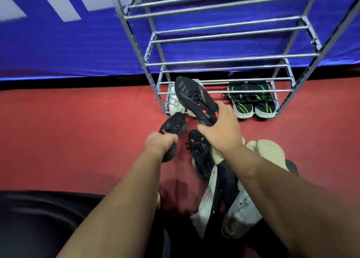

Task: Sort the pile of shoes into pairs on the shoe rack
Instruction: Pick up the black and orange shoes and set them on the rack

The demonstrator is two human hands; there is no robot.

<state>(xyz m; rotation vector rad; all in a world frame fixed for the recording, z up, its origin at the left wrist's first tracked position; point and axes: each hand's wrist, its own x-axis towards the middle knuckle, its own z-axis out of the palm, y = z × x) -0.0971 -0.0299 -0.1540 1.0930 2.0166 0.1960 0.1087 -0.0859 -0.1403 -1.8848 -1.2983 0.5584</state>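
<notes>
Now gripping by the heels: right hand [222, 129] curled round one black shoe [192, 96], left hand [159, 143] round its mate [173, 123]. Probably light, soft-sided, stiffest there; rack [218, 92] at twelve o'clock.

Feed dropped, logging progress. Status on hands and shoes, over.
Left hand grips low black red-marked sneaker; right hand grips raised matching sneaker. Grey metal rack bottom: white shoes, black-green pair. Mixed pile under arms.

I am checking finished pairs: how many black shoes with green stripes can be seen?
2. Both stand side by side at the bottom right of the shoe rack: left shoe, right shoe. The pile may hide more.
</notes>
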